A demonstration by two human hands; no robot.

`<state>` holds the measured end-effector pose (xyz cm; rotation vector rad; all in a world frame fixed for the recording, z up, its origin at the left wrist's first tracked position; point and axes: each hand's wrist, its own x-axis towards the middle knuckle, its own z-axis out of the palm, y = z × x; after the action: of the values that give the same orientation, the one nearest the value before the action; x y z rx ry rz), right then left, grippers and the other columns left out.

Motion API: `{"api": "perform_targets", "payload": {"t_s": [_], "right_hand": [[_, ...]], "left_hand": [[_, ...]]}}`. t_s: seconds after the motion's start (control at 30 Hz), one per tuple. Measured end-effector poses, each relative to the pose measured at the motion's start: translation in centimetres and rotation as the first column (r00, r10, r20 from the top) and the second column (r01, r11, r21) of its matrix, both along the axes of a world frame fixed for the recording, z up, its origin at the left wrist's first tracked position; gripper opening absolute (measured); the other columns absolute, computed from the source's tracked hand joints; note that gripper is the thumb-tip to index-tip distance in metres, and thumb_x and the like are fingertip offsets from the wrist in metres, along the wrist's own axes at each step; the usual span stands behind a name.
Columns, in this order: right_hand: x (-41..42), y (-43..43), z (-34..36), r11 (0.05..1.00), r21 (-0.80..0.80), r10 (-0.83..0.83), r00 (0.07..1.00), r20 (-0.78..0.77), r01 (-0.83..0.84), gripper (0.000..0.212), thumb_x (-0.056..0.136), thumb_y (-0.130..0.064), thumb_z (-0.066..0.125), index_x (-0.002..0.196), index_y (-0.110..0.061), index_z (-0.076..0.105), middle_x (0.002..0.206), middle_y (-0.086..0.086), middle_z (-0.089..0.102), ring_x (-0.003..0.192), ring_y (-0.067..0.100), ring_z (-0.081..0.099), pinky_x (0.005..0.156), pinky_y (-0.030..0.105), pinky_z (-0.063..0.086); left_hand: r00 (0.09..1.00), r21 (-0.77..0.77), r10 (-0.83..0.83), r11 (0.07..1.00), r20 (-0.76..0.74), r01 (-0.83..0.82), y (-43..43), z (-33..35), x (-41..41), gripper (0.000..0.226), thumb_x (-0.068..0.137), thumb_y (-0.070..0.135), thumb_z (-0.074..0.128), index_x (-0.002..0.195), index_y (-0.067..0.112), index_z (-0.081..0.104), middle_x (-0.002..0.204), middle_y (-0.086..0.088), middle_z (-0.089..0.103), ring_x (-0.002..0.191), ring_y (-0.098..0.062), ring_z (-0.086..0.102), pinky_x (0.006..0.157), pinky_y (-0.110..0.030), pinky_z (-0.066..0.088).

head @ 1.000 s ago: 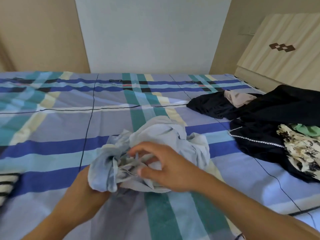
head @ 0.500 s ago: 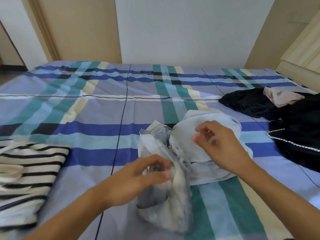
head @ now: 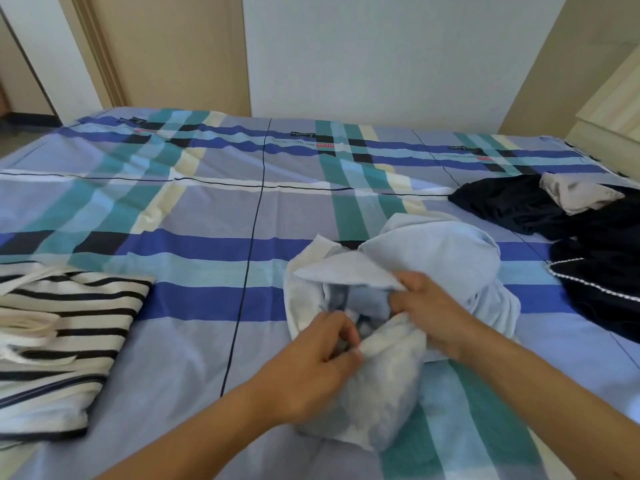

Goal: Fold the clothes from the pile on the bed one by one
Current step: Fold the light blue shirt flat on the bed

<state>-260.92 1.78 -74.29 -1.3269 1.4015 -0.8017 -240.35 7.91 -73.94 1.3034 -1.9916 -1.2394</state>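
A crumpled pale blue garment [head: 443,258] lies bunched on the plaid bed sheet [head: 207,209] in front of me. My left hand [head: 311,362] pinches a fold of it near its lower middle. My right hand [head: 429,313] grips a flap of the same cloth just to the right, fingers curled into the bunch. The two hands are close together at the garment's centre. The pile of dark clothes [head: 588,244] lies at the right edge of the bed, with a beige piece [head: 575,195] on top.
A folded black-and-white striped garment [head: 59,334] lies at the left on the bed. A wall and a door frame [head: 100,50] stand behind the bed. A light wooden headboard [head: 613,109] is at the far right.
My view swung left, bringing the striped garment fully into sight. Both hands shifted closer together into the middle of the pale blue garment, and a flap of it now stands up.
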Motion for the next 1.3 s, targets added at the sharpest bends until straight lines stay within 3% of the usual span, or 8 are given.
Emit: {"api": "perform_targets", "payload": {"t_s": [0.27, 0.37, 0.5, 0.73, 0.93, 1.13, 1.2, 1.3], "right_hand": [[-7.9, -1.0, 6.9, 0.871, -0.301, -0.34, 0.919, 0.202, 0.388, 0.041, 0.084, 0.011, 0.042, 0.096, -0.014, 0.073, 0.083, 0.003, 0.073, 0.07, 0.018, 0.067, 0.06, 0.027, 0.053], [-11.1, -2.5, 4.7, 0.772, -0.444, -0.561, 0.816, -0.139, 0.455, 0.03, 0.084, 0.007, 0.05, 0.098, -0.017, 0.062, 0.083, 0.001, 0.064, 0.076, 0.021, 0.059, 0.061, 0.03, 0.044], [-14.0, -4.7, -0.7, 0.966, -0.199, -0.252, 0.759, -0.6, 0.164, 0.059, 0.075, -0.024, 0.063, 0.133, -0.023, 0.049, 0.119, 0.01, 0.057, 0.101, 0.035, 0.062, 0.075, 0.047, 0.055], [-11.5, -4.2, 0.1, 0.995, -0.02, -0.102, 0.949, -0.3, 0.101, 0.069, 0.082, 0.005, 0.066, 0.139, -0.029, 0.047, 0.123, -0.001, 0.062, 0.107, 0.02, 0.062, 0.078, 0.034, 0.05], [-8.1, -2.5, -0.5, 0.977, 0.041, -0.205, 0.973, -0.107, 0.21, 0.052, 0.081, 0.025, 0.034, 0.107, -0.009, 0.065, 0.081, 0.011, 0.064, 0.057, 0.011, 0.061, 0.047, 0.022, 0.046], [-2.4, -0.6, -0.2, 0.958, 0.284, -0.076, 0.988, 0.131, 0.036, 0.042, 0.075, 0.01, 0.051, 0.109, -0.008, 0.067, 0.089, 0.013, 0.075, 0.086, 0.031, 0.07, 0.088, 0.05, 0.055], [-1.3, -0.1, 0.6, 0.947, 0.315, 0.005, 0.981, 0.193, -0.067, 0.04, 0.064, 0.001, 0.056, 0.099, -0.009, 0.071, 0.086, 0.01, 0.077, 0.081, 0.025, 0.073, 0.08, 0.041, 0.058], [-0.9, 0.2, 1.3, 0.944, 0.291, 0.085, 0.967, 0.242, -0.155, 0.034, 0.087, 0.012, 0.051, 0.07, -0.006, 0.075, 0.07, 0.009, 0.073, 0.06, 0.015, 0.071, 0.055, 0.022, 0.055]], "left_hand": [[0.983, -0.043, -0.065, 0.996, 0.174, 0.074, -0.5, -0.6, 0.0, 0.022, 0.102, 0.016, 0.041, 0.112, 0.02, 0.061, 0.108, 0.004, 0.065, 0.086, -0.006, 0.053, 0.072, -0.009, 0.04], [0.968, -0.086, -0.084, 0.991, 0.235, 0.107, -0.1, -0.9, -0.5, 0.034, 0.099, 0.03, 0.053, 0.133, 0.029, 0.047, 0.119, 0.01, 0.053, 0.091, -0.002, 0.05, 0.076, -0.007, 0.04], [0.925, -0.115, -0.116, 0.979, 0.361, 0.168, 0.7, -1.8, -0.6, 0.067, 0.092, 0.048, 0.059, 0.148, 0.035, 0.024, 0.144, 0.013, 0.03, 0.119, -0.015, 0.051, 0.097, -0.027, 0.044], [0.98, -0.141, -0.025, 0.989, 0.198, 0.054, 0.6, -2.4, -0.7, 0.051, 0.098, 0.042, 0.051, 0.144, 0.034, 0.033, 0.136, 0.015, 0.038, 0.102, -0.012, 0.053, 0.091, -0.027, 0.045], [0.994, -0.146, 0.08, 0.987, 0.071, -0.069, -0.4, -2.0, -0.3, 0.04, 0.102, 0.027, 0.05, 0.141, 0.032, 0.043, 0.133, 0.019, 0.045, 0.119, 0.003, 0.044, 0.103, -0.012, 0.035], [0.977, -0.198, 0.208, 0.961, 0.049, -0.195, -1.7, -1.9, 1.1, 0.092, 0.074, 0.051, 0.071, 0.147, 0.038, 0.016, 0.143, 0.013, 0.028, 0.124, -0.006, 0.039, 0.108, -0.017, 0.032], [0.97, -0.281, 0.236, 0.936, 0.058, -0.21, -2.1, -1.0, 1.8, 0.105, 0.05, 0.069, 0.073, 0.132, 0.052, 0.011, 0.138, 0.019, 0.021, 0.128, 0.001, 0.021, 0.11, -0.02, 0.023], [0.996, -0.251, 0.079, 0.966, 0.03, -0.069, -2.5, 0.6, 2.9, 0.124, 0.042, 0.07, 0.086, 0.132, 0.062, 0.001, 0.14, 0.047, 0.012, 0.132, 0.025, 0.011, 0.107, -0.002, 0.01]]}}
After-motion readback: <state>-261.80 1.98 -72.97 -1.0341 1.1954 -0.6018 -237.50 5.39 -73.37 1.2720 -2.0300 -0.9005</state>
